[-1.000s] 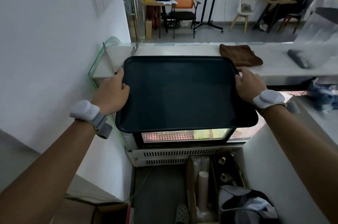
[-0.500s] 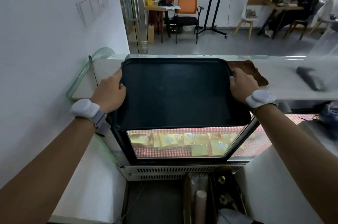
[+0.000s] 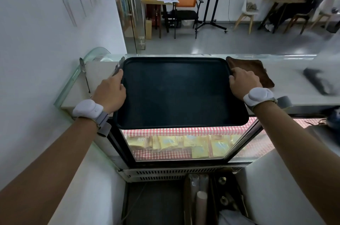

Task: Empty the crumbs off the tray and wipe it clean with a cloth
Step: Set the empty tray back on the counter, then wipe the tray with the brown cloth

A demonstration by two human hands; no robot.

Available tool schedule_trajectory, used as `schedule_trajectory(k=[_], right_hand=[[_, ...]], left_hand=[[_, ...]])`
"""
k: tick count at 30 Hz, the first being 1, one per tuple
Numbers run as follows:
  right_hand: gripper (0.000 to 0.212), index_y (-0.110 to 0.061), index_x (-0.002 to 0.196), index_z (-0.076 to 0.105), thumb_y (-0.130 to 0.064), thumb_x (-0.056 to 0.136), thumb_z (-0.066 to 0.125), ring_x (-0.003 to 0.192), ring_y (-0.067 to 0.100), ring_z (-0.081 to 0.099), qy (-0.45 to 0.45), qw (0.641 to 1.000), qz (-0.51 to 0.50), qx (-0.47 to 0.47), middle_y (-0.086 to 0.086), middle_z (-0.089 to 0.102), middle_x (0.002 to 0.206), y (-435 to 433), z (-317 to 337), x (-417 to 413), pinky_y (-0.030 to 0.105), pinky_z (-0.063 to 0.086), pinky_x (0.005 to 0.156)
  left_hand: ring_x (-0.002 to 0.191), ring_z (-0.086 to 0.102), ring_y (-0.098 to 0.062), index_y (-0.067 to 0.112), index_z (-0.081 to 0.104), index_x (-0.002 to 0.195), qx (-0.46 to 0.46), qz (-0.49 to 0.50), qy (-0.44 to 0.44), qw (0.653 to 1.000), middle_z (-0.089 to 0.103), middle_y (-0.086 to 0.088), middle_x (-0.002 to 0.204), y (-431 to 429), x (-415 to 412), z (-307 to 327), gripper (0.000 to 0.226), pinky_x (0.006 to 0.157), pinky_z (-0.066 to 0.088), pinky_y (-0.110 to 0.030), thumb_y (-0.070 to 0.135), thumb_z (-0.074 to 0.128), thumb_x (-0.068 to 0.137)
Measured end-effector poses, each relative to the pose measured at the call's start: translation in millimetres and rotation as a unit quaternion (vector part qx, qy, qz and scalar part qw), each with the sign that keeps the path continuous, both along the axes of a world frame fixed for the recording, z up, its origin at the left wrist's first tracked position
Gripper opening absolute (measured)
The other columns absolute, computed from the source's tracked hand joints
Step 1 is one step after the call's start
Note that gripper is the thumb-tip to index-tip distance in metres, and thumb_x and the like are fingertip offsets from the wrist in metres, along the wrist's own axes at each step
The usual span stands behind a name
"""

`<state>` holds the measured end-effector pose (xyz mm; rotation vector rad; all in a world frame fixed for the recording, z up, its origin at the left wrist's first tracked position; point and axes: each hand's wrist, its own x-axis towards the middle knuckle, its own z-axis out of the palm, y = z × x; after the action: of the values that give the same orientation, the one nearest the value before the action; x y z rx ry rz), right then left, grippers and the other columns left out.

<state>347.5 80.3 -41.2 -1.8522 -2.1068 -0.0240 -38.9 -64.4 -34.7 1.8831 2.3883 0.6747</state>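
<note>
A dark rectangular tray (image 3: 176, 92) is held level over the top of a glass display case. My left hand (image 3: 110, 91) grips its left rim and my right hand (image 3: 242, 82) grips its right rim. The tray's surface looks bare; no crumbs can be made out. A brown cloth (image 3: 254, 69) lies flat on the white counter top just right of the tray, partly behind my right hand.
Metal tongs (image 3: 84, 74) lie on the counter at the left, by a curved glass edge (image 3: 73, 75). The display case (image 3: 184, 147) below holds yellow packets on red check lining. A dark blurred object (image 3: 318, 81) sits far right. Boxes and tubes fill the floor gap below.
The tray has moved forward and up onto the level of the counter top, closer to the brown cloth. Both hands keep their grip. The view has tilted up, showing the case's contents.
</note>
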Motion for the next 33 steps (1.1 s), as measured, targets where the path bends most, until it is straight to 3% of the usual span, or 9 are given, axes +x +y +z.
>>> schedule_trajectory(k=[4,7,12,15,18,22,26,30,33], right_hand=[[0.029,-0.012,0.113,0.065,-0.030,0.097,0.048,0.081,0.039,0.063,-0.026,1.000,-0.004,-0.013,0.017,0.070,0.100,8,2,-1,0.032,0.040,0.067],[0.029,-0.014,0.110,0.067,-0.031,0.097,0.048,0.067,0.031,0.055,-0.039,0.999,-0.013,-0.017,0.015,0.070,0.095,10,3,-2,0.031,0.040,0.063],[0.030,-0.019,0.114,0.068,-0.034,0.096,0.049,0.064,0.028,0.052,-0.064,0.998,-0.010,-0.008,0.013,0.071,0.095,12,3,2,0.029,0.041,0.062],[0.030,-0.021,0.104,0.071,-0.035,0.093,0.047,0.065,0.030,0.057,-0.050,0.998,-0.008,0.023,0.010,0.071,0.091,16,5,6,0.030,0.046,0.061],[0.028,-0.017,0.097,0.070,-0.033,0.092,0.048,0.073,0.035,0.061,-0.042,0.997,-0.019,0.056,0.014,0.070,0.092,23,11,10,0.033,0.048,0.064],[0.051,-0.007,0.118,0.062,-0.049,0.089,0.052,0.108,0.046,0.051,-0.087,0.993,-0.085,0.009,0.027,0.055,0.118,33,14,12,0.049,0.045,0.088],[0.068,-0.003,0.126,0.055,-0.060,0.089,0.046,0.122,0.049,0.044,-0.087,0.990,-0.096,-0.060,0.026,0.050,0.132,47,10,14,0.054,0.039,0.099],[0.075,-0.001,0.127,0.054,-0.065,0.090,0.040,0.114,0.048,0.052,-0.060,0.987,-0.090,-0.119,0.026,0.056,0.127,57,8,14,0.050,0.045,0.094],[0.061,-0.004,0.110,0.061,-0.058,0.091,0.042,0.094,0.042,0.061,-0.058,0.989,-0.069,-0.113,0.024,0.064,0.111,58,10,16,0.043,0.049,0.081]], left_hand=[[0.093,0.061,-0.046,0.022,0.038,0.148,0.002,-0.003,0.012,1.000,0.066,-0.023,0.110,7,-5,-6,0.051,0.074,0.046,-0.042,0.016,0.040,0.097],[0.077,0.057,-0.040,0.023,0.044,0.137,0.007,-0.001,0.011,1.000,0.065,-0.019,0.093,11,-7,-8,0.045,0.068,0.044,-0.039,0.015,0.041,0.093],[0.074,0.058,-0.043,0.022,0.048,0.124,0.008,0.003,-0.001,1.000,0.061,-0.017,0.083,13,-4,-11,0.035,0.067,0.048,-0.042,0.014,0.041,0.090],[0.077,0.060,-0.045,0.019,0.052,0.122,0.021,0.016,0.002,1.000,0.064,-0.020,0.087,15,-1,-12,0.034,0.067,0.047,-0.042,0.013,0.043,0.090],[0.089,0.063,-0.048,0.022,0.055,0.136,0.031,0.031,0.003,0.999,0.069,-0.023,0.102,16,1,-12,0.047,0.076,0.050,-0.047,0.013,0.045,0.091],[0.094,0.064,-0.047,0.028,0.053,0.142,0.037,0.060,0.014,0.997,0.070,-0.020,0.108,17,7,-11,0.051,0.078,0.051,-0.046,0.015,0.045,0.093],[0.094,0.064,-0.046,0.032,0.048,0.146,0.034,0.064,0.004,0.997,0.070,-0.019,0.110,21,5,-13,0.054,0.076,0.051,-0.046,0.016,0.045,0.094],[0.095,0.064,-0.042,0.032,0.047,0.146,0.039,0.060,-0.011,0.997,0.070,-0.016,0.109,27,3,-14,0.053,0.075,0.051,-0.045,0.017,0.044,0.095],[0.095,0.064,-0.039,0.031,0.048,0.146,0.040,0.053,-0.023,0.998,0.071,-0.014,0.107,33,1,-15,0.053,0.075,0.052,-0.045,0.016,0.043,0.095]])
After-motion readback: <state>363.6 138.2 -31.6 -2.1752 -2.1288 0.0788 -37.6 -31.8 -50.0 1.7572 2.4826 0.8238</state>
